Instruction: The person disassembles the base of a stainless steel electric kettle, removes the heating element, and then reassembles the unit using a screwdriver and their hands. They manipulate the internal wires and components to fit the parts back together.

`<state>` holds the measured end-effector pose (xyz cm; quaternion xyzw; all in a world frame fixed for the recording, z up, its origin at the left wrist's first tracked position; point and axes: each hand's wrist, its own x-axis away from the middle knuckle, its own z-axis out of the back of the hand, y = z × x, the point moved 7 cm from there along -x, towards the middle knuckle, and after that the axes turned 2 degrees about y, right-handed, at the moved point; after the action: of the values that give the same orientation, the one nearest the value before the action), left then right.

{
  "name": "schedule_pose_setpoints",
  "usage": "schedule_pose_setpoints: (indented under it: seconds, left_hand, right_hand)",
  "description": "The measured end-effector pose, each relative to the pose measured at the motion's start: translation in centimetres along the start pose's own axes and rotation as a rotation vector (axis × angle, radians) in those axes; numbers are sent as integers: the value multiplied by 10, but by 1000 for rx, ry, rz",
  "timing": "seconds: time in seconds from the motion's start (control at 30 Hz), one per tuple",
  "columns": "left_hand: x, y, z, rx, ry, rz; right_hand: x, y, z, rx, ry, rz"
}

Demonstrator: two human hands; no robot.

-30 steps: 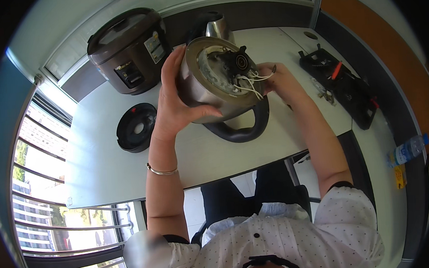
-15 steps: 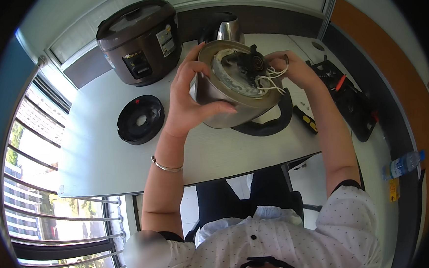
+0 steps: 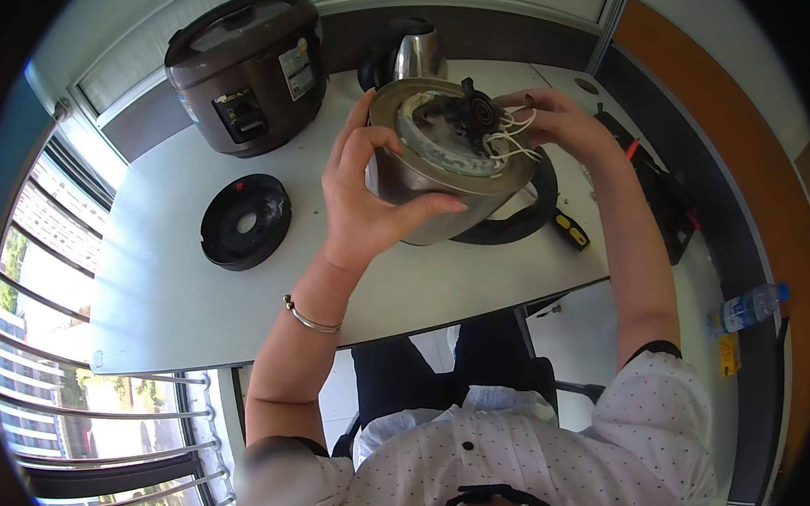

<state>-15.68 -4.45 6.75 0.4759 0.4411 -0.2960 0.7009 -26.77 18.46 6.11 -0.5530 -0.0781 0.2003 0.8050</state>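
Note:
An upturned electric kettle (image 3: 431, 216) of brushed metal is held above the table, its exposed underside facing me. On that underside sit a whitish ring, a black round connector (image 3: 480, 111) and several loose white wires (image 3: 512, 144). My left hand (image 3: 364, 183) grips the kettle's left side, thumb across the front and fingers over the rim. At the right rim, my right hand (image 3: 566, 124) is curled against the kettle beside the wires; its fingertips are partly hidden, so I cannot tell whether it pinches a wire. The black kettle handle (image 3: 514, 223) points down and right.
A black round base (image 3: 247, 223) lies at left, before a brown rice cooker (image 3: 246, 82). Behind the kettle stands another shiny metal kettle (image 3: 418, 57). A yellow-black screwdriver (image 3: 571, 230) and a black tool case (image 3: 666, 204) lie right. A plastic bottle (image 3: 750, 310) is farther right.
The view has shifted slightly, so table objects sit a little farther left. My right hand has moved slightly at the wires; my left hand keeps its grip on the kettle.

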Motion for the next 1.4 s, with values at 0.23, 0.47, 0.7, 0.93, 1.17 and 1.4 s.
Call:
schedule_pose_setpoints:
  seconds: [0.23, 0.47, 0.7, 0.93, 1.17, 1.4]
  left_hand:
    - [-1, 12, 0, -55, -4, -100]
    - [-2, 11, -3, -11, 0, -90]
    - [2, 6, -5, 4, -18, -55]
    - [4, 3, -7, -34, -38, -77]
    - [4, 2, -8, -51, -41, -97]
    - [3, 3, -7, -25, -42, -12]
  right_hand:
    - [50, -14, 34, 26, 500, 98]
    - [97, -36, 17, 175, 716, 397]
    - [103, -54, -18, 268, 500, 525]
    - [100, -60, -34, 320, 355, 547]
    - [94, -66, -44, 530, 277, 580]
    - [88, -68, -45, 522, 287, 551]
